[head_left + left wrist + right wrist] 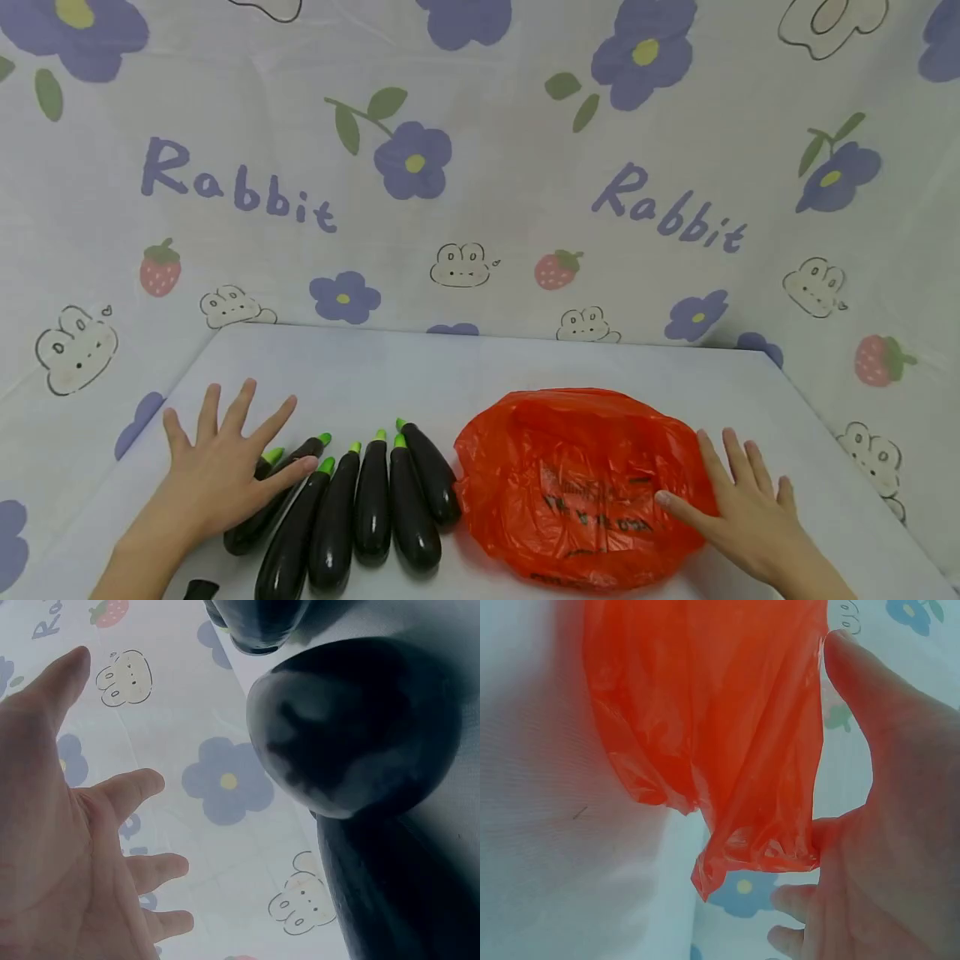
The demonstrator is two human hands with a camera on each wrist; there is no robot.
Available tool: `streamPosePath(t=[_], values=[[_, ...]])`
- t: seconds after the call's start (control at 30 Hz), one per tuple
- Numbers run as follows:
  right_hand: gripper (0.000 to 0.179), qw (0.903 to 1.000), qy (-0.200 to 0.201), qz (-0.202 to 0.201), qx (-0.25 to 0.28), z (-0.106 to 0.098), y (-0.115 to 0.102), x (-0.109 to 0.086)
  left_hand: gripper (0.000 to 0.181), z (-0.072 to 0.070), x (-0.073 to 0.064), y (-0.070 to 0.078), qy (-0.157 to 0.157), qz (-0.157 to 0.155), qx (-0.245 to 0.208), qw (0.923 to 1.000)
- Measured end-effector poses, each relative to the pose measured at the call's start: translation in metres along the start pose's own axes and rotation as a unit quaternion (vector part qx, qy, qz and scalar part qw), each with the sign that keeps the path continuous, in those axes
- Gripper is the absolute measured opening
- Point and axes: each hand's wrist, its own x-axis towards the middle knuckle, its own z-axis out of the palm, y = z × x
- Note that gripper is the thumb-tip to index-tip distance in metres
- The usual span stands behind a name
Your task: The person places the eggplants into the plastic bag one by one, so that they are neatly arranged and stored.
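Observation:
Several glossy black eggplants (372, 508) with bright green stem ends lie side by side on the white table, left of centre. My left hand (217, 471) is held over the leftmost ones, fingers spread wide and holding nothing. From the left wrist, the rounded end of one eggplant (360, 727) looms large beside the palm. Right of the eggplants sits a puffed-out red plastic bag (577, 467) with dark printing; its contents are hidden. At its right edge is my right hand (757, 517), fingers extended. The right wrist view puts thumb and fingers close against the bag's side; firm contact is unclear.
The white table (360, 367) ends at a back edge before a hanging cloth (495, 208) printed with flowers, rabbits and strawberries. A small dark end of something (201, 589) pokes in at the bottom left, mostly cut off.

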Motion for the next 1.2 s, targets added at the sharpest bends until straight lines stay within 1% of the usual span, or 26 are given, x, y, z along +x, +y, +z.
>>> streamPosePath(t=[0.13, 0.2, 0.3, 0.37, 0.47, 0.57, 0.67, 0.7, 0.77, 0.87, 0.93, 1.0, 1.07, 1.13, 1.2], values=[[0.113, 0.9999, -0.003, -0.007, 0.012, 0.002, -0.003, 0.002, 0.092, 0.000, 0.001, -0.001, 0.000, -0.004, -0.001, 1.0000], [0.112, 0.9997, -0.002, -0.014, 0.018, 0.003, -0.003, 0.003, 0.093, 0.000, 0.001, -0.002, -0.005, -0.007, -0.005, 1.0000], [0.110, 0.9991, 0.000, -0.031, 0.030, 0.004, -0.003, 0.004, 0.092, 0.000, 0.001, -0.004, -0.020, -0.009, -0.027, 0.9994], [0.109, 0.9979, -0.003, -0.042, 0.050, 0.004, -0.002, 0.004, 0.091, 0.000, 0.001, -0.007, -0.028, -0.010, -0.047, 0.9984], [0.108, 0.9947, -0.019, -0.048, 0.089, 0.004, -0.003, 0.004, 0.089, 0.001, -0.001, -0.016, -0.031, -0.010, -0.079, 0.9964], [0.105, 0.9905, -0.029, -0.051, 0.124, 0.006, -0.001, 0.004, 0.087, 0.003, -0.005, -0.029, -0.027, -0.008, -0.109, 0.9937], [0.098, 0.9873, -0.023, -0.055, 0.147, 0.008, 0.003, 0.005, 0.084, 0.004, -0.013, -0.045, -0.027, -0.009, -0.153, 0.9878], [0.095, 0.9859, -0.017, -0.057, 0.156, 0.009, 0.006, 0.006, 0.082, 0.004, -0.016, -0.051, -0.028, -0.011, -0.172, 0.9846], [0.089, 0.9828, -0.015, -0.051, 0.177, 0.011, 0.010, 0.008, 0.079, 0.003, -0.023, -0.062, -0.042, -0.025, -0.206, 0.9774], [0.082, 0.9758, -0.027, -0.030, 0.215, 0.011, 0.016, 0.009, 0.073, 0.003, -0.031, -0.078, -0.055, -0.040, -0.250, 0.9658], [0.080, 0.9708, -0.044, -0.007, 0.236, 0.010, 0.019, 0.010, 0.067, 0.005, -0.034, -0.085, -0.064, -0.049, -0.263, 0.9614], [0.078, 0.9649, -0.059, 0.006, 0.256, 0.008, 0.021, 0.010, 0.062, 0.008, -0.036, -0.091, -0.069, -0.052, -0.283, 0.9553], [0.075, 0.9585, -0.066, 0.012, 0.277, 0.007, 0.023, 0.010, 0.060, 0.011, -0.039, -0.095, -0.078, -0.060, -0.292, 0.9513], [0.073, 0.9495, -0.072, 0.010, 0.305, 0.006, 0.024, 0.009, 0.060, 0.014, -0.040, -0.097, -0.087, -0.070, -0.298, 0.9480], [0.070, 0.9412, -0.075, 0.007, 0.329, 0.005, 0.025, 0.008, 0.062, 0.017, -0.042, -0.099, -0.091, -0.077, -0.299, 0.9466]])
